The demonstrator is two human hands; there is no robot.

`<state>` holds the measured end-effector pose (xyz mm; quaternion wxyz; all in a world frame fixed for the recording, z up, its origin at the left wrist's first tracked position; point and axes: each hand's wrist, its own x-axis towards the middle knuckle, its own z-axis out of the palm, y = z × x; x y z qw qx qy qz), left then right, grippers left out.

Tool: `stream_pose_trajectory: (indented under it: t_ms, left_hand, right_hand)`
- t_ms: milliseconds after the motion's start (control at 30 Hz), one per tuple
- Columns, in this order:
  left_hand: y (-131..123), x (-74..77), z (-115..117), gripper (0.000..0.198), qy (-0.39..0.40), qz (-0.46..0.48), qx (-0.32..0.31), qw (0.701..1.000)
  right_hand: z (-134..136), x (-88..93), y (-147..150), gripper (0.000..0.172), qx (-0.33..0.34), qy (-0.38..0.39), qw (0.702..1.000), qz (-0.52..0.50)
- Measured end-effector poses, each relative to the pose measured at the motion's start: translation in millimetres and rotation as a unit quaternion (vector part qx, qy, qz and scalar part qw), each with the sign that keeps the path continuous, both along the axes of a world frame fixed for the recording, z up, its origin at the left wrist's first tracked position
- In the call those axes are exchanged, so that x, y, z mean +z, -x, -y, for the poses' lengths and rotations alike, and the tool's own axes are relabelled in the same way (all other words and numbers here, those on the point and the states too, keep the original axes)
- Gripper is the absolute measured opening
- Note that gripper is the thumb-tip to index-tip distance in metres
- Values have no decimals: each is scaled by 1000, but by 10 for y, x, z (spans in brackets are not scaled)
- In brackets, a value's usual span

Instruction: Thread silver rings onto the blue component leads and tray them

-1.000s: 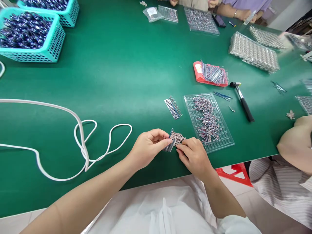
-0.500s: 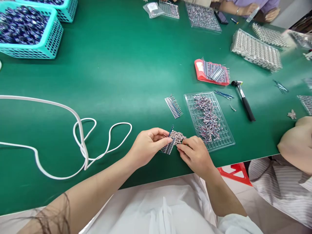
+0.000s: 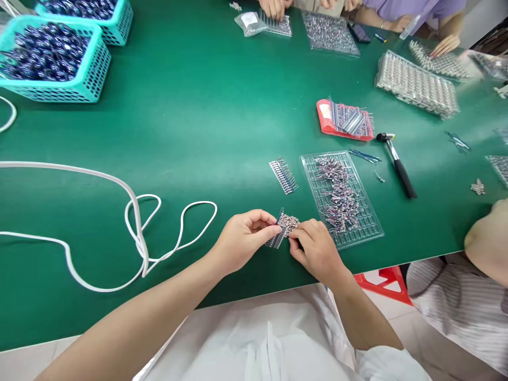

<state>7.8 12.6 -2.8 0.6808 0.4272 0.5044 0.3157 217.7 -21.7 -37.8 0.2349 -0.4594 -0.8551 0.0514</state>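
Near the front edge of the green table (image 3: 198, 116), my left hand (image 3: 243, 238) pinches a small strip of blue-leaded components (image 3: 277, 235). Touching it from the right, my right hand (image 3: 315, 248) is closed on a cluster of small round brownish components (image 3: 289, 223). Just right of my hands lies a clear plastic tray (image 3: 357, 233) with a heap of loose wired components (image 3: 337, 193). A second comb-like strip (image 3: 282, 175) rests on the table beyond my hands.
A white cable (image 3: 135, 222) loops at the left. Two teal baskets (image 3: 85, 79) of dark blue parts stand far left. A small hammer (image 3: 397, 164), a red tray (image 3: 327, 123), clear trays (image 3: 416, 84) and other people's hands (image 3: 273, 7) are at right and far side.
My right hand has shifted slightly left over the round cluster. The view has drifted a little. Other people's hands at the far edge have moved.
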Motion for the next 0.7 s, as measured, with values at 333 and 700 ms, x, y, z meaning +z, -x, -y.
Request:
stream_pose_trajectory:
  t_ms: [333,700]
  left_hand:
    - [21,61,152,6,-158,18,-114,981]
    - [4,26,221,3,-178,54,-90,978]
  right_hand:
    - [173,191,70,18,-69,78,952,-288]
    - [149,198,109,25,-60,-8,959,-276]
